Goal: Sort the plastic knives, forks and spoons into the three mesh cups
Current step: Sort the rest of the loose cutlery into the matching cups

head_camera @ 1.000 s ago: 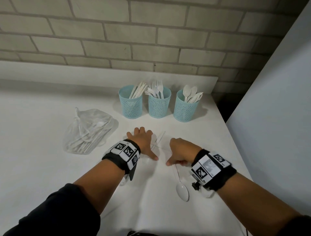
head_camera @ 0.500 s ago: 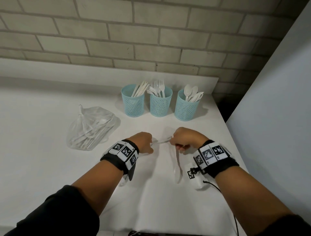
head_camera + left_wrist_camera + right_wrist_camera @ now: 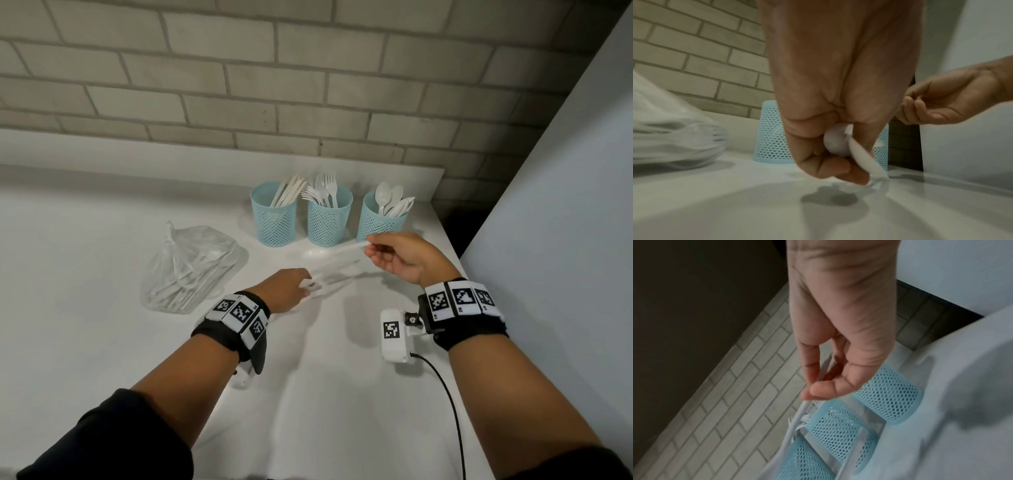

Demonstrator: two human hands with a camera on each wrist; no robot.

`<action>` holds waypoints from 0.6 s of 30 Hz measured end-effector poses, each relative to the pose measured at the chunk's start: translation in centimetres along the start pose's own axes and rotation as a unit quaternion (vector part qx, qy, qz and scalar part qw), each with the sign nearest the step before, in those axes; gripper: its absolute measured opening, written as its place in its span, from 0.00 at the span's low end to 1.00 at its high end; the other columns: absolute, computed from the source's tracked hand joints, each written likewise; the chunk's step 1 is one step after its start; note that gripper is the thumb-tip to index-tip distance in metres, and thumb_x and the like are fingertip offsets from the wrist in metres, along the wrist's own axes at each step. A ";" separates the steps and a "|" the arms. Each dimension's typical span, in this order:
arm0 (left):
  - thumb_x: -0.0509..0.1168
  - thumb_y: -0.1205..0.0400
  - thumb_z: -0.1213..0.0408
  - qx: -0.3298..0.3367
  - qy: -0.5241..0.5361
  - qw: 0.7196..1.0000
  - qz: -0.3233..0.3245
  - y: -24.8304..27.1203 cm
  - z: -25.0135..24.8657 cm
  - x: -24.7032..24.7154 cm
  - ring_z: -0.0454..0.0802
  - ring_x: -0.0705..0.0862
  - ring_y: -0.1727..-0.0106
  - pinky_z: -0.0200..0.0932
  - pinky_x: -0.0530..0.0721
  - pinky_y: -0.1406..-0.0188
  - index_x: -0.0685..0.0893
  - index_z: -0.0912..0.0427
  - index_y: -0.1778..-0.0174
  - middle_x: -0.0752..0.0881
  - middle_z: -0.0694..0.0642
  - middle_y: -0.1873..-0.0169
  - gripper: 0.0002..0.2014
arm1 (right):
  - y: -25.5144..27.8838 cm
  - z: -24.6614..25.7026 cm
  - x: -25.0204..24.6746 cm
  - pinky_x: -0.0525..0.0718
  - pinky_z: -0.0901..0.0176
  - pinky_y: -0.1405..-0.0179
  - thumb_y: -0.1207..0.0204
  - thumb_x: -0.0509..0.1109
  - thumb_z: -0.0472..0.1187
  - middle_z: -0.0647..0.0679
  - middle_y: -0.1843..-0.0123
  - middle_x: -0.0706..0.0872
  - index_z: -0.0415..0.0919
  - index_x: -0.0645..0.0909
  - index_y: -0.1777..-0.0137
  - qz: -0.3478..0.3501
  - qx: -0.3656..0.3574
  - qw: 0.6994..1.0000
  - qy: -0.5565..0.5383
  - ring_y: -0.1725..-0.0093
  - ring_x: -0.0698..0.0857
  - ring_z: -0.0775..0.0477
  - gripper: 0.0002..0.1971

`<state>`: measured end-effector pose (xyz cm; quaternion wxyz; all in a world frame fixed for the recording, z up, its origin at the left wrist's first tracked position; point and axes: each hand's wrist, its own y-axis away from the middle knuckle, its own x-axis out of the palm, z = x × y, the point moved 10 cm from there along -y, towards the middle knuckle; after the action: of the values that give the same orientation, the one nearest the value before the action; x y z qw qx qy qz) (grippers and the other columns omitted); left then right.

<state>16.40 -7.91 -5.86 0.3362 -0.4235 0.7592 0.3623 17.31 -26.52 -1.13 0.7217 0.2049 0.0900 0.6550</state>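
Observation:
Three blue mesh cups stand at the back: knives (image 3: 274,219), forks (image 3: 329,222) and spoons (image 3: 381,222). My right hand (image 3: 368,248) hovers just in front of the spoon cup and pinches the handle of a white plastic spoon (image 3: 329,250) that points left, blurred. In the right wrist view, thumb and forefinger (image 3: 809,391) pinch that thin handle (image 3: 797,421). My left hand (image 3: 306,286) is low over the table, curled round a clear wrapper (image 3: 329,284). The left wrist view shows the wrapper (image 3: 865,165) and a white rounded piece (image 3: 835,144) in the fist.
A clear bag (image 3: 191,267) holding several white utensils lies left of the cups. The white table (image 3: 85,240) ends at a brick wall behind and a drop on the right, beside a pale panel (image 3: 565,205). A cabled white camera (image 3: 394,335) hangs under my right wrist.
My right hand picked the spoon up off the table and carried it back and right, toward the spoon cup. My left hand went from lying flat to curling round the wrapper.

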 end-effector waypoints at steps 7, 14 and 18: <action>0.68 0.20 0.62 0.063 0.090 0.994 -0.025 -0.1 -2.1 -2.1 0.53 0.80 0.47 0.36 0.73 0.57 0.82 0.66 0.44 0.83 0.57 0.50 0.13 | 0.3 -0.9 3.2 0.85 0.66 0.68 0.19 0.57 0.24 0.43 0.65 0.79 0.31 0.79 0.45 0.103 -0.005 0.995 0.013 0.65 0.80 0.52 0.10; 0.70 0.21 0.59 0.064 0.156 0.986 -0.001 0.2 -2.6 -3.0 0.40 0.79 0.60 0.28 0.75 0.65 0.85 0.57 0.50 0.82 0.47 0.59 0.07 | 0.5 1.1 4.4 0.72 0.57 0.55 0.18 0.57 0.37 0.43 0.53 0.81 0.45 0.80 0.55 0.014 -0.154 0.900 0.408 0.53 0.78 0.45 0.10; 0.70 0.21 0.64 0.052 0.232 0.970 -0.039 0.1 -2.1 -4.2 0.39 0.80 0.59 0.26 0.79 0.67 0.84 0.60 0.41 0.83 0.50 0.55 0.13 | 0.5 -0.1 5.0 0.79 0.56 0.51 0.17 0.55 0.37 0.44 0.53 0.85 0.42 0.77 0.54 0.021 -0.161 0.894 0.417 0.51 0.84 0.42 0.10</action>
<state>17.65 -8.00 -1.36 0.1864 -0.5075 0.8170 0.2003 17.45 -21.55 -0.36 0.6267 -0.2043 0.2720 0.7011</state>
